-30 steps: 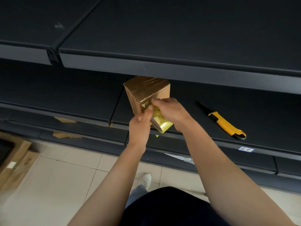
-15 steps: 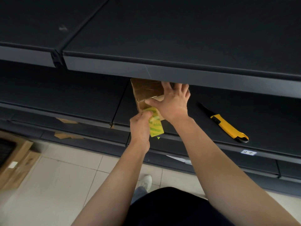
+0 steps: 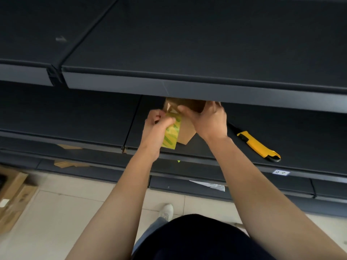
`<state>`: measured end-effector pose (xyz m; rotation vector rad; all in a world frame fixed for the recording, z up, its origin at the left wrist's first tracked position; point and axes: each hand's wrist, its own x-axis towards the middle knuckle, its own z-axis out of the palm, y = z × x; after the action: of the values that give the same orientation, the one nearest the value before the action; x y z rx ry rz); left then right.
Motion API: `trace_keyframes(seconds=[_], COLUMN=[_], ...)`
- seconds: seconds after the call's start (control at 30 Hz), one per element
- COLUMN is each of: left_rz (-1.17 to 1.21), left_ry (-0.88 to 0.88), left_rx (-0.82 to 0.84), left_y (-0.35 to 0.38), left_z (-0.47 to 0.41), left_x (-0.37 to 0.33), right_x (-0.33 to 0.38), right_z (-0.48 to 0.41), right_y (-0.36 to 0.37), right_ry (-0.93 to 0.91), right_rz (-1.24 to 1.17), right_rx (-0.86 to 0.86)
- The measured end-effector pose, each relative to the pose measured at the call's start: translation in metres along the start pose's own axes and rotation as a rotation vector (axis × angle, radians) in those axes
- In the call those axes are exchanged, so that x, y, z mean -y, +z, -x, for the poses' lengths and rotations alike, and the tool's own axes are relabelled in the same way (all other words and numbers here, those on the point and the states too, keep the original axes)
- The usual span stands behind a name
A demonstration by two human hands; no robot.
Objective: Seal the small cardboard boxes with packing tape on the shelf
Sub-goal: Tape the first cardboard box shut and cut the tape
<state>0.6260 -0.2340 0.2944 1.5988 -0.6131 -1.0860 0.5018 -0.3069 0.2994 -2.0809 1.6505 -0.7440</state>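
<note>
We see our left hand [image 3: 156, 128] pinch the yellow-green tape [image 3: 171, 133] at 9 o'clock of the small brown box [image 3: 186, 133]. Our right hand [image 3: 209, 121] holds the box at 2 o'clock. The box sits on the dark shelf [image 3: 75, 117]. A yellow knife [image 3: 257, 145] lies at 3 o'clock, apart.

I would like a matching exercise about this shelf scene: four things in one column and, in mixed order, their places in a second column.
1. cardboard box
2. tape
3. utility knife
4. shoe

a. lying untouched on the shelf
b. held by the right hand
c. on the floor
d. gripped by the left hand

Pairs: 1-b, 2-d, 3-a, 4-c.
</note>
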Motion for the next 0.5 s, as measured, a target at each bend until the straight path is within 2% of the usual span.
trace_keyframes(seconds=[0.17, 0.3, 0.37, 0.5], left_rz=[-0.385, -0.505, -0.552, -0.617], left_ry=[0.193, 0.250, 0.236, 0.210], left_rx=[0.231, 0.419, 0.474, 0.480], left_y=[0.033, 0.066, 0.079, 0.097], left_z=[-0.004, -0.003, -0.002, 0.001], left_x=[-0.034, -0.043, -0.044, -0.053], right_x=[-0.028, -0.058, -0.069, -0.080], right_z=[0.018, 0.031, 0.035, 0.036], right_y=[-0.013, -0.021, -0.028, -0.043], right_ry=[0.303, 0.476, 0.531, 0.614], right_rz=[-0.166, -0.265, -0.279, -0.279], right_rx=[-0.130, -0.230, -0.244, -0.249])
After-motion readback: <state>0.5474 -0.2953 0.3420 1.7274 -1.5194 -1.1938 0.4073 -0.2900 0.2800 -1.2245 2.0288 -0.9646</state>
